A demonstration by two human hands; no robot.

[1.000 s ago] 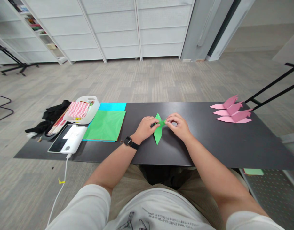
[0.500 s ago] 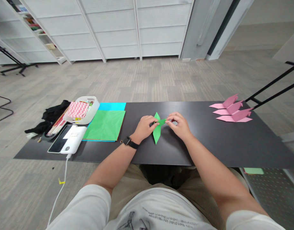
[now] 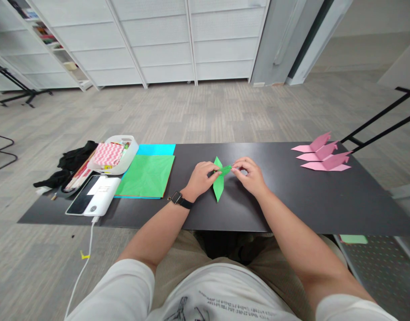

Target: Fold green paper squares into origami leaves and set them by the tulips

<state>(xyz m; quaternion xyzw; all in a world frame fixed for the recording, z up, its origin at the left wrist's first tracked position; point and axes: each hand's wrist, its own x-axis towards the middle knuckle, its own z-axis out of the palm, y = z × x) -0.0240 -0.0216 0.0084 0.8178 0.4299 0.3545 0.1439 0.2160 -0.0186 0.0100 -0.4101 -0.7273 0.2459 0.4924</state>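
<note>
With the green figure [image 3: 218, 189] as the clock's centre and 12 pointing away from the wearer, the left hand [image 3: 200, 177] comes in from 8 o'clock. Its thumb and fingers pinch the figure's middle and cover part of it. The right hand [image 3: 251, 177], at 3 o'clock, grips the narrow arm that juts from the figure, between thumb and fingertips. The figure's broad points lie toward 12 and 6, over the dark table [image 3: 285, 200].

At 9 o'clock, well apart from the figure, green sheets [image 3: 147, 176] overlap a blue sheet [image 3: 157, 149]. Past them, between 9 and 10, a white basket [image 3: 133, 149] holds a pink-and-white zigzag packet [image 3: 107, 154] and small coloured items. It partly hides a dark tray [image 3: 66, 192] with long red and white pieces in it. Black cloth [image 3: 76, 157] lies beside the tray. Nearer the wearer, a white device [image 3: 104, 195] sits by the sheets, its cable [image 3: 90, 249] dropping over the edge at 8.

Three pink birds [image 3: 321, 156] stand in a tight row near 3 o'clock, well apart from the right hand.
</note>
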